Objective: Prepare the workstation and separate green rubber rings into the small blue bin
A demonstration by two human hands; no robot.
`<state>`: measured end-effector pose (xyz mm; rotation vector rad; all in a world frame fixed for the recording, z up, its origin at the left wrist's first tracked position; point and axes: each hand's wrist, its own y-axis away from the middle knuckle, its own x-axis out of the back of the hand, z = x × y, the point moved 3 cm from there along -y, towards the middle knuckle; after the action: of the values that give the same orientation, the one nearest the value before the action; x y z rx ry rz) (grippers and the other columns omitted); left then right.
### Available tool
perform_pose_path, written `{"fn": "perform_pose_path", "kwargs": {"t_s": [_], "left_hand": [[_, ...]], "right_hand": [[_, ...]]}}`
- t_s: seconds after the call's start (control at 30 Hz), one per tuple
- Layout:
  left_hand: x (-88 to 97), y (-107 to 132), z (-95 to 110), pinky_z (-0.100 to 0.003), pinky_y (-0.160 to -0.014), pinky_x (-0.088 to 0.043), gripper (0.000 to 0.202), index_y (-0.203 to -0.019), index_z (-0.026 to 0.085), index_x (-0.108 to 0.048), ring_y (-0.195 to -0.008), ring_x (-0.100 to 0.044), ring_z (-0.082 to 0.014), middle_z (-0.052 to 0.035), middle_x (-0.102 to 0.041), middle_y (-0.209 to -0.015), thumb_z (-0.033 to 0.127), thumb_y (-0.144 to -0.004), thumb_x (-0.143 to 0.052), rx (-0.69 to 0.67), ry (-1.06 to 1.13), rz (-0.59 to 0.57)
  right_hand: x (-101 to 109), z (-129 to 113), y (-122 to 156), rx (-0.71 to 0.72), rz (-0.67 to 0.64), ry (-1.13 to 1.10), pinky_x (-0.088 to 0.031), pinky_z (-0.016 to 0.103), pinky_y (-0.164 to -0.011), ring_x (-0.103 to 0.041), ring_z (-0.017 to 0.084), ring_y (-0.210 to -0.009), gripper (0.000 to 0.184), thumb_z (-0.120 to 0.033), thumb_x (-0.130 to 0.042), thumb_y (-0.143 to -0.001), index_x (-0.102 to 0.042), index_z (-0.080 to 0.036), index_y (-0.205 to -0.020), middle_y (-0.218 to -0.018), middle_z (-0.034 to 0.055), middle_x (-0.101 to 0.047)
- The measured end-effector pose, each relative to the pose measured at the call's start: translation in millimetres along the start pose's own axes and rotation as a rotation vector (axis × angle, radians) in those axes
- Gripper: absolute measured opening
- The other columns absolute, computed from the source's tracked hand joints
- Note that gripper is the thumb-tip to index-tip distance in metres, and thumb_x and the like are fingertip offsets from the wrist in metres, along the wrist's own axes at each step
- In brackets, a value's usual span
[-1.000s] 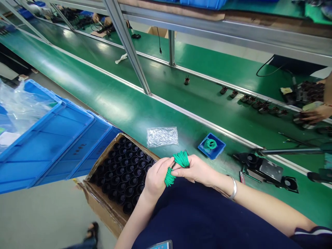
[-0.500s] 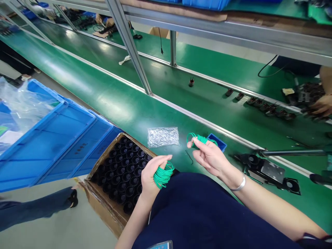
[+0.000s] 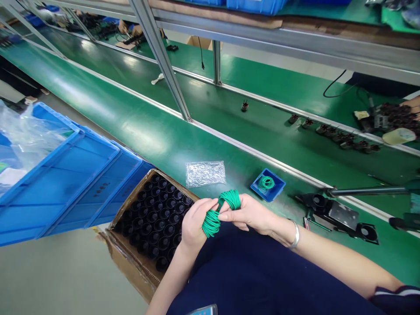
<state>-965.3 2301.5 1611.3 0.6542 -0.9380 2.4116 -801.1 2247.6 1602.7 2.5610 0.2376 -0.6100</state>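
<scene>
Green coiled wire [image 3: 211, 224] is gathered in my left hand [image 3: 193, 221], whose fingers wrap round it. My right hand [image 3: 251, 213] meets the left in front of my body and pinches the same bunch, where an upper loop of green coils [image 3: 231, 199] arches over its fingers. Whether these are one bundle or two I cannot tell. Just beyond my right hand stands a small blue bin [image 3: 274, 194] with a few green wire rings [image 3: 265, 183] inside. A clear plastic bag [image 3: 205, 174] lies flat on the green bench past my hands.
A cardboard box [image 3: 126, 256] of black cylindrical cups sits at my left, beside stacked blue crates [image 3: 75, 183]. To the right lies a black device [image 3: 341, 218] near a metal rod [image 3: 370, 191]. A metal post [image 3: 160, 57] rises from the bench, and small motors [image 3: 341, 136] line the conveyor.
My right hand has moved left and toward me, away from the blue bin, bringing its green coils against those in my left hand. The bin and its wire rings are now uncovered.
</scene>
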Motion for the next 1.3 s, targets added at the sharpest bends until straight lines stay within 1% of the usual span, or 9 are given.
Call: {"fn": "perform_pose_path", "kwargs": {"t_s": [0.2,0.37,0.5,0.6,0.7,0.97,1.1,1.2,1.3], "left_hand": [[0.8,6.9,-0.6,-0.03,-0.092,-0.059,0.055,-0.143,0.018,-0.05,-0.106,-0.068,-0.0188,-0.0127,-0.069,-0.12,0.006,-0.09,-0.06,-0.21,-0.075,-0.071],[2.8,6.1,-2.9,-0.032,-0.094,-0.059,0.056,-0.147,0.021,-0.045,-0.114,-0.066,-0.0201,-0.0126,-0.068,-0.126,0.006,-0.094,-0.052,-0.27,-0.046,-0.174],[4.3,6.9,-7.1,-0.032,-0.093,-0.059,0.051,-0.14,0.024,-0.055,-0.113,-0.066,-0.0197,-0.0116,-0.067,-0.125,0.005,-0.092,-0.056,-0.172,0.103,-0.18],[4.1,7.2,-9.5,-0.028,-0.088,-0.059,0.046,-0.13,0.025,-0.063,-0.104,-0.069,-0.0165,-0.0077,-0.07,-0.116,0.006,-0.088,-0.064,-0.089,0.186,-0.158],[3.5,7.6,-10.6,-0.025,-0.085,-0.058,0.042,-0.126,0.023,-0.066,-0.098,-0.069,-0.0153,-0.0068,-0.07,-0.111,0.008,-0.087,-0.066,-0.077,0.175,-0.16],[0.9,10.5,-10.6,-0.028,-0.081,-0.059,0.052,-0.136,0.029,-0.059,-0.098,-0.068,-0.0173,-0.0077,-0.069,-0.113,0.007,-0.089,-0.063,-0.109,0.169,-0.108],[-4.8,12.3,-9.1,-0.03,-0.085,-0.06,0.043,-0.124,0.03,-0.068,-0.102,-0.069,-0.0188,-0.0063,-0.067,-0.124,0.008,-0.087,-0.065,-0.061,0.247,-0.076],[-2.1,11.1,-8.7,-0.04,-0.096,-0.058,0.026,-0.107,0.025,-0.074,-0.118,-0.065,-0.0251,-0.0067,-0.059,-0.14,0.01,-0.091,-0.059,0.053,0.391,0.022],[4.7,9.0,-8.5,-0.045,-0.1,-0.055,0.021,-0.101,0.02,-0.072,-0.121,-0.063,-0.0274,-0.008,-0.068,-0.127,0.012,-0.095,-0.054,0.145,0.463,0.105]], "right_hand": [[4.1,1.7,7.0,-0.16,-0.046,-0.211,-0.013,0.017,-0.039,-0.018,0.001,-0.043,0.033,-0.038,-0.085,-0.072,-0.061,-0.016,-0.081,-0.05,-0.0125,-0.032],[6.4,1.3,6.5,-0.114,-0.018,-0.197,-0.014,0.017,-0.039,-0.017,0.002,-0.043,0.035,-0.042,-0.08,-0.077,-0.054,-0.019,-0.078,-0.05,-0.0133,-0.027],[9.5,-1.3,5.2,-0.001,0.002,0.075,-0.026,0.019,-0.039,-0.03,0.005,-0.04,0.035,-0.05,-0.073,-0.082,-0.063,-0.017,-0.088,-0.047,-0.0112,-0.039],[10.8,-6.9,7.2,0.071,-0.057,0.369,-0.032,0.02,-0.043,-0.04,0.005,-0.042,0.035,-0.05,-0.07,-0.084,-0.066,-0.016,-0.088,-0.05,-0.0089,-0.046],[11.9,-11.0,9.3,0.062,-0.106,0.46,-0.034,0.019,-0.045,-0.043,0.005,-0.044,0.032,-0.047,-0.07,-0.084,-0.066,-0.016,-0.086,-0.054,-0.0081,-0.047],[5.7,-2.9,4.0,-0.078,-0.083,-0.112,-0.025,0.019,-0.04,-0.029,0.004,-0.042,0.032,-0.042,-0.079,-0.077,-0.061,-0.017,-0.085,-0.05,-0.0111,-0.039],[4.5,0.4,0.6,-0.069,-0.069,-0.23,-0.021,0.018,-0.043,-0.023,0.003,-0.046,0.031,-0.04,-0.078,-0.079,-0.058,-0.017,-0.082,-0.051,-0.0115,-0.033],[17.6,-2.7,-1.6,-0.017,0.088,-0.297,-0.015,0.017,-0.042,-0.022,0.002,-0.048,0.036,-0.043,-0.08,-0.078,-0.056,-0.015,-0.079,-0.055,-0.0095,-0.037],[38.0,-11.6,0.9,0.022,0.289,-0.311,-0.005,0.02,-0.039,-0.015,0.001,-0.042,0.041,-0.051,-0.074,-0.081,-0.059,-0.014,-0.089,-0.051,-0.0113,-0.034]]}}
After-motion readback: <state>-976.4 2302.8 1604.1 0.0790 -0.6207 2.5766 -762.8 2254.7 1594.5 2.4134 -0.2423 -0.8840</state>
